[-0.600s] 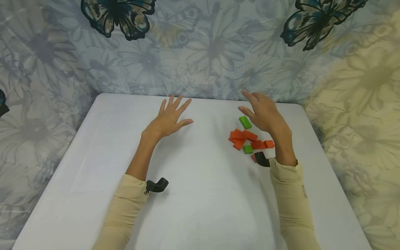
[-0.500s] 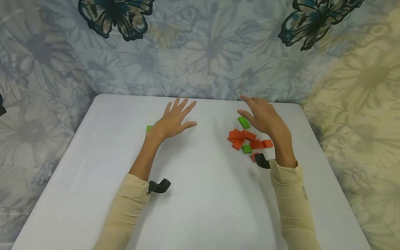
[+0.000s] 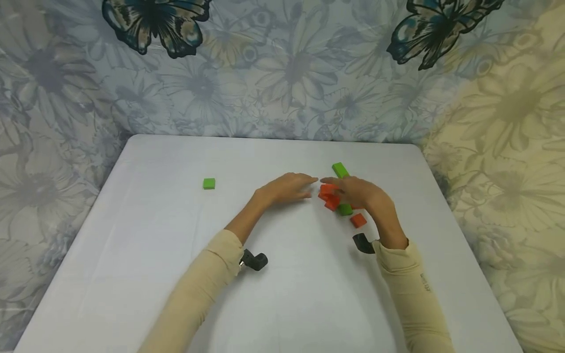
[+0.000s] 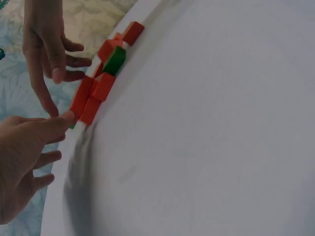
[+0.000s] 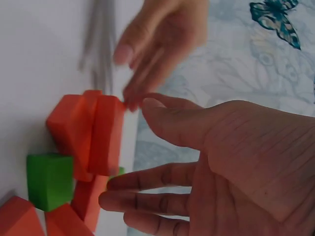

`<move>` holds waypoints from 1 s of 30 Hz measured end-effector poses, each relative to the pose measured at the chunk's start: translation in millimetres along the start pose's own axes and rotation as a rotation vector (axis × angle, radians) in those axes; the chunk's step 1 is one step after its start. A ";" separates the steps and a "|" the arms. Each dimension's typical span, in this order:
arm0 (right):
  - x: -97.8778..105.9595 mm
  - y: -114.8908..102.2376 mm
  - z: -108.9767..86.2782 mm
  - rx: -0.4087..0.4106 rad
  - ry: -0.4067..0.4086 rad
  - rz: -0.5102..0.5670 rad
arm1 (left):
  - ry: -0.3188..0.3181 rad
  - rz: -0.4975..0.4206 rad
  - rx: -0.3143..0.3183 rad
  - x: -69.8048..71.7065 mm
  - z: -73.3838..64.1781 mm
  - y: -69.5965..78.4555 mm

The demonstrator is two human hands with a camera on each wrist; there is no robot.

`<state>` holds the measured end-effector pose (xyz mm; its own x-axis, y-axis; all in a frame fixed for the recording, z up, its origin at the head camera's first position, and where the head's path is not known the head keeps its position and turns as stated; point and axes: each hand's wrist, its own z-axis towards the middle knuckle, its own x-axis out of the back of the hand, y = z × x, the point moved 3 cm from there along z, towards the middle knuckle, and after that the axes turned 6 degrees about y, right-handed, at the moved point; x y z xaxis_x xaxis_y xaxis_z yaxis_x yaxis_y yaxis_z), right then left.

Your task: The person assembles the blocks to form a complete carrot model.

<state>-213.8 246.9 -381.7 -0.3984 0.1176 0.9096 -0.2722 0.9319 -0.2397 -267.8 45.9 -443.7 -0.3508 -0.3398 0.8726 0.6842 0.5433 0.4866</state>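
A small pile of red blocks (image 3: 328, 190) lies on the table's right half. My right hand (image 3: 362, 192) hovers over it, fingers extended and spread, covering part of the pile. From the left, my left hand (image 3: 287, 188) reaches in with loosely straight fingers, its tips just short of the red blocks. Neither hand holds anything; their fingertips come close together, as the right wrist view also shows. A green block (image 3: 345, 210) sits at the pile's near side, and a longer green block (image 3: 339, 168) behind it. One red block (image 3: 358, 220) lies apart, nearer me.
Alone on the left half lies another green block (image 3: 209, 184). The white table (image 3: 132, 245) ends at a flower-patterned wall (image 3: 291, 88) with butterfly figures. Black camera mounts (image 3: 255, 261) stick out from both wrists.
My left hand has swept right from the back left toward the red pile, uncovering the lone green block. My right hand has come nearer and lower, over the blocks.
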 end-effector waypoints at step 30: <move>-18.0 11.7 -1.6 -0.005 0.243 -0.086 | 0.079 0.191 -0.006 -18.0 32.7 26.5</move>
<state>-208.4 256.3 -400.3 -0.1513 0.1162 0.9816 -0.2918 0.9435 -0.1567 -264.2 91.6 -445.1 -0.1633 -0.2908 0.9427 0.7376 0.5986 0.3125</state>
